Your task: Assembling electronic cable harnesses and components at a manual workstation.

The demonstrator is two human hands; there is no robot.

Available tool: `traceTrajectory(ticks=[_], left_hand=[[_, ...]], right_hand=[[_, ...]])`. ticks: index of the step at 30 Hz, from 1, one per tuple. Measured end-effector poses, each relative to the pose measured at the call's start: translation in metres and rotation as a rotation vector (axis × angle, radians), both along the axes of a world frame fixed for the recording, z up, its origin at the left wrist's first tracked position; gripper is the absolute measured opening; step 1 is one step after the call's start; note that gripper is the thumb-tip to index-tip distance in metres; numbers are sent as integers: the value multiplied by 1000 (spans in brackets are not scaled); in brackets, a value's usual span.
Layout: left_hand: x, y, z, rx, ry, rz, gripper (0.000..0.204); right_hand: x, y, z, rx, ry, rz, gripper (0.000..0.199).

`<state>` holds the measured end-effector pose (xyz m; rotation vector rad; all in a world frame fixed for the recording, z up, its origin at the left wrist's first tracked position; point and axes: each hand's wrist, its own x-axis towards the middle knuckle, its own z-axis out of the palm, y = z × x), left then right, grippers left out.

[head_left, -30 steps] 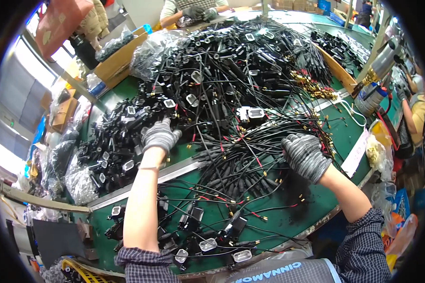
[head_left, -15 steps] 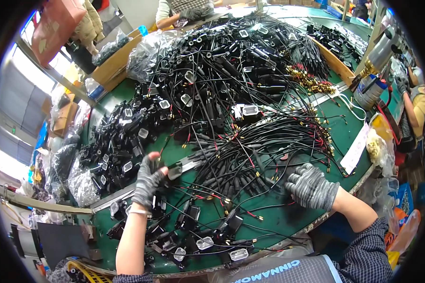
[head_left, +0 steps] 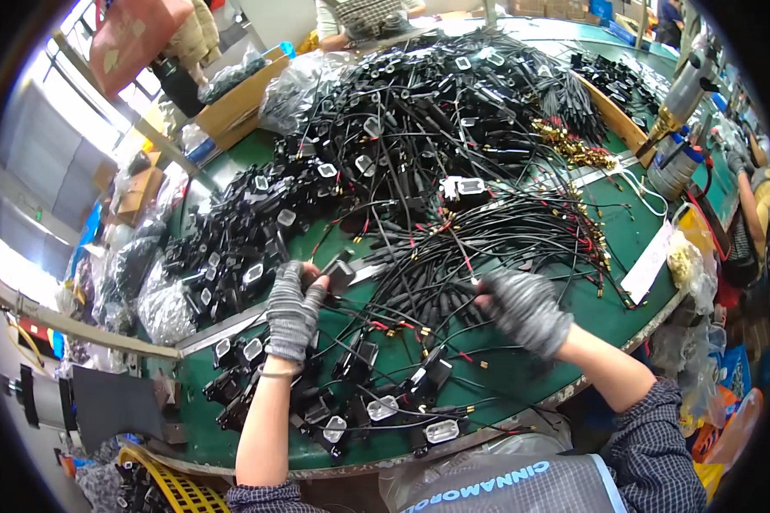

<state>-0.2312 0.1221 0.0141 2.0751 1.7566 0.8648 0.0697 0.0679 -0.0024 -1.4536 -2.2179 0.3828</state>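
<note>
My left hand [head_left: 294, 309], in a grey knit glove with bare fingertips, grips a small black plastic housing [head_left: 340, 272] between thumb and fingers. The housing sits at the left end of a fanned bundle of black cables [head_left: 488, 235] with red and brass-coloured tips. Over the near right part of that bundle is my right hand [head_left: 526, 312], gloved alike and blurred by motion. Its fingers are curled with the fingertips together, and whatever lies between them is too smeared to make out. Several black housings with clear windows and leads [head_left: 383, 408] lie near my forearms.
A large heap of black cabled parts [head_left: 402, 111] covers the far middle of the green table [head_left: 573, 346]. At the right stand a power screwdriver [head_left: 680, 98], a round tin [head_left: 674, 171] and a white paper strip [head_left: 646, 263]. Another person's gloved hands [head_left: 376, 26] are beyond the heap.
My right hand has moved left over the cable bundle. The left hand still holds the black housing, now tilted more upright. The whole view has shifted slightly.
</note>
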Motion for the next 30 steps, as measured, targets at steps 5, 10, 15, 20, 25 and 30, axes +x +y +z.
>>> traceTrajectory(ticks=[5, 10, 15, 20, 25, 30], left_hand=[[49, -63, 25, -105, -285, -177, 16], [73, -86, 29, -26, -208, -327, 19], [77, -90, 29, -8, -207, -353, 21], [86, -92, 28, -27, -209, -388, 22], [93, -97, 24, -45, -150, -341, 24], [90, -94, -2, 335, -25, -472, 23]], right_hand=[[-4, -14, 48, 16, 437, 151, 12], [-9, -16, 51, 168, 215, 280, 11], [-13, -21, 52, 210, 175, 280, 13], [-9, -24, 48, 295, 24, 306, 13], [-14, -29, 47, 281, -87, 318, 20], [-16, -31, 37, 326, -178, 342, 25]])
